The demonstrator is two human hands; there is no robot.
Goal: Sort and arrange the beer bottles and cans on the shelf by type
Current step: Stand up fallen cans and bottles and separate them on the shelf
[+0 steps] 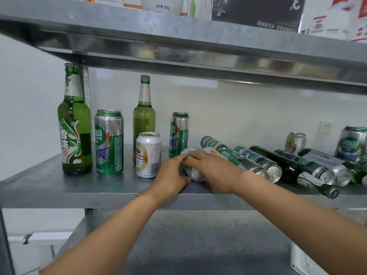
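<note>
On the metal shelf (49,187) stand two green bottles (74,124) (144,118), two tall green cans (109,143) (178,133) and a short white can (148,155). Both hands meet on a can lying on its side (196,173) at the shelf's middle. My left hand (170,175) curls round its left side, and my right hand (212,169) lies over its top with fingers wrapped on it. To the right, several green cans (256,159) and dark bottles (292,167) lie tumbled on their sides.
At the far right stand a small white can (295,142) and a tall green can (351,143). The upper shelf (178,42) hangs low overhead with boxes on it. A lower shelf (198,245) lies below my arms, with a white container (303,262) at its right.
</note>
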